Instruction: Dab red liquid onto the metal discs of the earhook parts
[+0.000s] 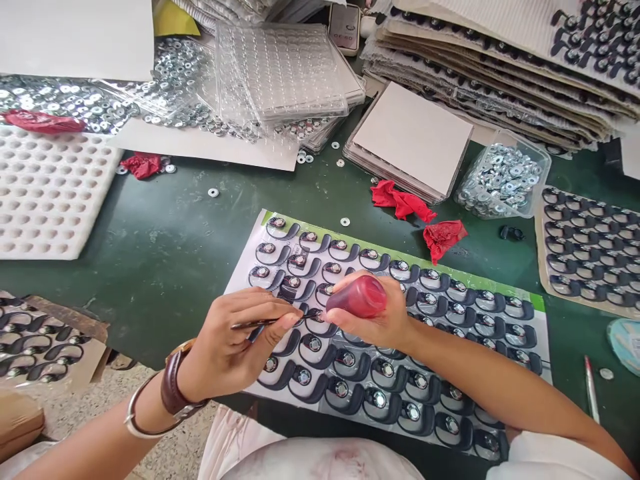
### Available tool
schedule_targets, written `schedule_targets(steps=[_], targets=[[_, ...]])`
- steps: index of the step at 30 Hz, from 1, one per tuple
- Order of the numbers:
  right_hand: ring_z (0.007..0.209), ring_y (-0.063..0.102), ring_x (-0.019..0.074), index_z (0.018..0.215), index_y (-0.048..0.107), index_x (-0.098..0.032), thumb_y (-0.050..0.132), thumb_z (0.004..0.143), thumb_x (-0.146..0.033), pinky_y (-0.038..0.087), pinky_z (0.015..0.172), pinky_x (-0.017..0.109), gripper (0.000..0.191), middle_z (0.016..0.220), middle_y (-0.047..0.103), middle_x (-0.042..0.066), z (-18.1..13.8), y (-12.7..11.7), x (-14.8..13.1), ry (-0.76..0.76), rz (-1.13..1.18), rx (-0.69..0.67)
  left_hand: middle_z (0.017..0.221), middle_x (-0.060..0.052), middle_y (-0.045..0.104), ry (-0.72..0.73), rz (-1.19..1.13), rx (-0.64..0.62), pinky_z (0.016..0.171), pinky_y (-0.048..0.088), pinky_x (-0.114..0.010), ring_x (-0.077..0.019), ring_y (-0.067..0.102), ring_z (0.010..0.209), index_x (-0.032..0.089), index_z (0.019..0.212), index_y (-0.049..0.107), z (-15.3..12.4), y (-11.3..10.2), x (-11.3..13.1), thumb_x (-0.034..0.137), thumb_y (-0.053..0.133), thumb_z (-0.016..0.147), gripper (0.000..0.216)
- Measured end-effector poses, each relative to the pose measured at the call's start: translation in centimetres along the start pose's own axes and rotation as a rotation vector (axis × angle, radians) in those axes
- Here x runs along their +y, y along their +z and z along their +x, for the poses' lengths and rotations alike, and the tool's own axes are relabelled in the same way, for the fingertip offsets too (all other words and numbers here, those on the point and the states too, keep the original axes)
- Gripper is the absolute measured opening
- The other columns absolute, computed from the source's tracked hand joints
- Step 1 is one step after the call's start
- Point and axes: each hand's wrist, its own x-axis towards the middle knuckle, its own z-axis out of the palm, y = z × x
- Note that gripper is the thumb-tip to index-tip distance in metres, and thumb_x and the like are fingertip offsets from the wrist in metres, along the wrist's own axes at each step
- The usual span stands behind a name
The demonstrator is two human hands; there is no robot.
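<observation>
A board (255, 230) with a green edge carries rows of black curved parts (345, 360), each with a round shiny metal centre. My left hand (245, 337) is closed on a thin dark tool (253, 324) that looks like tweezers; its tip is over one of the parts near the board's middle. In my right hand (393, 313) is a soft red squeeze bottle (363, 297), tilted with its base up towards me. The bottle's nozzle is hidden by the fingers. Both hands meet closely above the same part.
Red cloth scraps (400, 200) and a clear tub of metal washers (505, 175) lie beyond the board. Stacked plastic trays (280, 73) and layered sheets (475, 60) stand at the back. A white dimpled tray (45, 193) is left; a pen (591, 390) lies right.
</observation>
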Motion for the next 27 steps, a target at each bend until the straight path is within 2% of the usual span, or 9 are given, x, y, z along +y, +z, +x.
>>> schedule_targets(steps=[3,7,10,13,16,19,27], targets=[[0.059,0.064,0.0138,0.081,0.065,-0.018,0.078,0.073,-0.034,0.054,0.057,0.026,0.022,0.072,0.069,0.002,0.1,-0.1,-0.2,-0.034,-0.034,-0.008,0.080,-0.002,0.073,-0.020,-0.004,0.010,0.062,0.054,-0.024,-0.0135,0.068,0.067,0.018,0.087,0.070,-0.1,0.1,-0.2,0.013,0.062,0.087,0.009],[0.061,0.063,0.0152,0.077,0.063,-0.018,0.078,0.074,-0.035,0.054,0.059,0.029,0.023,0.071,0.067,0.002,0.3,-0.6,-1.4,0.116,0.022,-0.072,0.079,-0.002,0.073,0.010,0.029,0.052,0.062,0.055,-0.023,-0.0132,0.068,0.068,0.017,0.088,0.070,-0.7,0.4,0.1,0.012,0.063,0.086,0.009],[0.058,0.063,0.0159,0.075,0.060,-0.019,0.073,0.079,-0.038,0.054,0.058,0.030,0.024,0.064,0.065,0.002,-0.2,-0.8,-2.4,0.258,0.158,-0.063,0.081,-0.003,0.074,0.174,0.101,0.088,0.068,0.057,-0.026,-0.0139,0.070,0.072,0.014,0.092,0.069,-2.0,0.4,1.1,0.008,0.060,0.085,0.013],[0.057,0.063,0.0165,0.078,0.059,-0.019,0.071,0.081,-0.038,0.055,0.059,0.032,0.023,0.062,0.065,0.002,-1.5,-0.2,-2.5,0.346,0.210,-0.036,0.085,-0.008,0.075,0.373,0.227,0.031,0.075,0.059,-0.030,-0.0168,0.072,0.077,0.008,0.095,0.069,-3.8,0.5,2.2,0.009,0.057,0.086,0.015],[0.061,0.064,0.0173,0.079,0.059,-0.019,0.072,0.080,-0.040,0.057,0.063,0.033,0.024,0.067,0.068,0.004,-2.9,0.6,-1.9,0.350,0.190,-0.013,0.091,-0.009,0.076,0.463,0.361,-0.023,0.082,0.059,-0.033,-0.0195,0.072,0.086,0.007,0.098,0.070,-5.6,1.0,2.7,0.013,0.058,0.089,0.016],[0.065,0.065,0.0182,0.084,0.061,-0.019,0.073,0.078,-0.041,0.058,0.066,0.034,0.026,0.072,0.069,0.006,-3.3,1.2,-1.5,0.335,0.167,-0.011,0.094,-0.008,0.076,0.472,0.402,-0.023,0.085,0.058,-0.033,-0.0196,0.072,0.092,0.007,0.099,0.071,-6.4,1.6,2.6,0.014,0.063,0.088,0.015],[0.060,0.065,0.0176,0.082,0.060,-0.018,0.075,0.076,-0.036,0.056,0.060,0.031,0.024,0.068,0.069,0.005,-2.8,1.3,-1.9,0.244,0.089,-0.058,0.096,-0.008,0.076,0.468,0.438,-0.021,0.084,0.058,-0.034,-0.0202,0.072,0.091,0.007,0.097,0.071,-5.9,1.7,3.3,0.015,0.066,0.088,0.014]])
